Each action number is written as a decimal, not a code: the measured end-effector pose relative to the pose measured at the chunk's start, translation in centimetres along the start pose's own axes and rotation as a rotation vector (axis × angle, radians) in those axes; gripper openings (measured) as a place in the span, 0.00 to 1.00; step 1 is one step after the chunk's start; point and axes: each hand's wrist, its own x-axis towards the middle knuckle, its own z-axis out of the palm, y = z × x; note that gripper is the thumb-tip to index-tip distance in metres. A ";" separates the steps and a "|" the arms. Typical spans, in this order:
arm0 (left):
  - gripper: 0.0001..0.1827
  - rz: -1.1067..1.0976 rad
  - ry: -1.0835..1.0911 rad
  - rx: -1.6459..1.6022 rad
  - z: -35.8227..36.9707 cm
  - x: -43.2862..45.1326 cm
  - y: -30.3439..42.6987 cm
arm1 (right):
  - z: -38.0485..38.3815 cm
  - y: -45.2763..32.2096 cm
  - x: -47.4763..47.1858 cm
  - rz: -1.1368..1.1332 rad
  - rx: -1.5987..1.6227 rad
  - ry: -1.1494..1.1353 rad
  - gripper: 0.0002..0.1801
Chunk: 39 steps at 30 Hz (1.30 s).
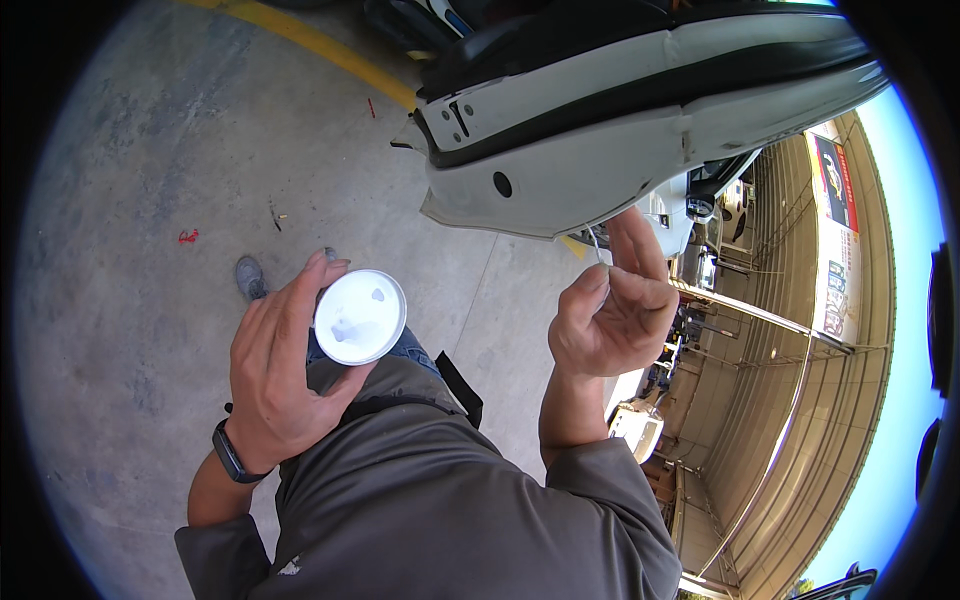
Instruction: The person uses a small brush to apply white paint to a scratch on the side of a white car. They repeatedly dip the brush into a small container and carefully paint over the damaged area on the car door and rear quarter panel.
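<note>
My left hand (289,367), with a black band on its wrist, is closed around a round white cup (361,317). White stuff with a few greyish spots shows inside the cup. To the right, my right hand (619,300) pinches a thin, whitish stick-like tool (595,241) between thumb and fingertips. The tool's far end reaches the lower edge of a white car door (555,187), seen edge-on, and my other fingers are raised beside that edge. The door has a round dark hole, a latch slot with screws and a black seal strip. What the tool's tip touches cannot be made out.
Grey concrete floor (165,315) with a yellow painted line (322,41) lies below and left. Red scraps (188,236) lie on it. Another light-coloured car (667,217) stands behind the door. A building with metal-panelled walls and a banner (836,187) is at the right.
</note>
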 end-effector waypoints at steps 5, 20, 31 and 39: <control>0.57 -0.004 0.001 -0.003 0.0 -0.1 0.0 | 0.1 0.1 0.0 0.007 -0.003 0.012 0.14; 0.55 0.001 -0.007 0.011 -0.1 -0.2 -0.2 | 0.2 -0.2 0.2 0.001 -0.039 0.007 0.13; 0.55 -0.006 -0.016 0.002 -0.2 -0.3 -0.3 | 0.4 -0.1 0.4 0.026 0.030 0.042 0.14; 0.55 0.006 0.001 0.008 -0.2 -0.2 -0.2 | 0.3 -0.1 0.4 0.031 0.038 0.040 0.14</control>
